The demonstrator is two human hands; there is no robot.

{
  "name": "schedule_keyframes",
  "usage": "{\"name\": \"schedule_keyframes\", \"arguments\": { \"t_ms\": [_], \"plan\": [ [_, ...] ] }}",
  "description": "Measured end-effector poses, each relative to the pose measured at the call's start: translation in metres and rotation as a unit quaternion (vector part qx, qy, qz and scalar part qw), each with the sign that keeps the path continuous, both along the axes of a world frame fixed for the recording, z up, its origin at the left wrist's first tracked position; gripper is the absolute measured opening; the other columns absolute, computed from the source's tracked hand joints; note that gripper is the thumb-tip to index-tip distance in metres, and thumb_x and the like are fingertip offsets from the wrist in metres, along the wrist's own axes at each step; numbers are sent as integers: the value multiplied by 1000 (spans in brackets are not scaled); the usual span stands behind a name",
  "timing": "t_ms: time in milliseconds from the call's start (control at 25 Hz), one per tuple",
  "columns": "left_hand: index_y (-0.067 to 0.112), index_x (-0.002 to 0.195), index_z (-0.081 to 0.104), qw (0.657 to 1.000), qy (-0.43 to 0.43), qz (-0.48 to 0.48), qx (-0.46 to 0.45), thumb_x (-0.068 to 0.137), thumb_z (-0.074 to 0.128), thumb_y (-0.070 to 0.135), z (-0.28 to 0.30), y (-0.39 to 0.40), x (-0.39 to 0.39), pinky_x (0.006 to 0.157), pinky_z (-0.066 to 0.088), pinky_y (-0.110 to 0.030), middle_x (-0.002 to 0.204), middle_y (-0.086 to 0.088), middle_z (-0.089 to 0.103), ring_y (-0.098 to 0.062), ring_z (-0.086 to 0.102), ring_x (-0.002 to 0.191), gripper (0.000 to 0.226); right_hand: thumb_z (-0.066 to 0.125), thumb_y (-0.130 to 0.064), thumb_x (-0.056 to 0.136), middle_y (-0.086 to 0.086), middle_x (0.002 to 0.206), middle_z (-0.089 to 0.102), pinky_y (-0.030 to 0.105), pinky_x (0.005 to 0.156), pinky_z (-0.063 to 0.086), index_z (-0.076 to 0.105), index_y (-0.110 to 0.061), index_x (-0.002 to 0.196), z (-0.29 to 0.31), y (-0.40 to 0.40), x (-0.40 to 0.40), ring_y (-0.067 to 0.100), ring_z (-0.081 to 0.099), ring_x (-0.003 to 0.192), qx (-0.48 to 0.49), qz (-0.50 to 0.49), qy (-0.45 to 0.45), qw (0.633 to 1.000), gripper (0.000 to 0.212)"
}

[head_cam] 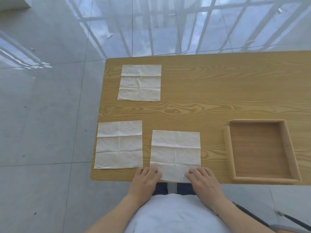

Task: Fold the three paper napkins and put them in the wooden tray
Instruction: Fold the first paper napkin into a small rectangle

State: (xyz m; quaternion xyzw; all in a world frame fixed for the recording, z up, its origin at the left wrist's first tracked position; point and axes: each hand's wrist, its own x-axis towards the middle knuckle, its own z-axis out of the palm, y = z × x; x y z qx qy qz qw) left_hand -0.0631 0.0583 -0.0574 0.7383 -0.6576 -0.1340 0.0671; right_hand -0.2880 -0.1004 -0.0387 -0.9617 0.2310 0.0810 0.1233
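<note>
**So: first fold about to start, thin paper is the risk**

Both hands sit at the near edge of the near-right napkin (175,152). Left hand (146,179) is on its near-left corner, right hand (202,180) on the near-right corner. Fingers are curled down onto the paper, close together; whether they're pinching the edge or just pressing it flat, I cannot tell.

All three napkins lie open and flat on the table (218,91): this one, the near-left napkin (118,145) just beside it, the far napkin (140,82) well apart. The wooden tray (284,152), to the right, holds nothing.

Likely failure modes:
- Uneven lift between hands → skewed fold off the existing creases.
- Near edge sits at the table lip → paper could slide off toward the lap.
- Dragging the sheet could nudge the near-left napkin.
- Light tissue may spring open in the tray if not pressed.
</note>
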Motion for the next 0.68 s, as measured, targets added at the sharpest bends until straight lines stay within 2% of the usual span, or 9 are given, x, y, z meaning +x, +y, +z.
{"name": "schedule_keyframes", "arguments": {
  "t_ms": [280,480,680],
  "plan": [
    [20,77,61,999,-3,-35,-26,69,67,5,3,1,10,70,44,-31,85,2,62,-18,53,67,18,73,-12,63,-8,73,62,31,67,53,62,-24,73,11,-16,4,17,59,68,31,32,-3,999,18],
    [22,78,61,998,38,-45,-20,82,64,19,13,-7,21,64,46,-29,84,6,62,-14,55,71,7,76,-19,70,-13,69,63,28,63,52,64,-27,75,20,-22,7,12,60,65,66,-13,-37,997,15],
    [23,83,61,995,94,16,-38,88,60,22,28,-30,34,66,46,-27,83,11,63,-10,56,73,5,78,-14,74,-15,69,65,28,60,49,69,-27,79,32,-35,12,12,62,65,103,-104,-55,988,16]
  ]
}}
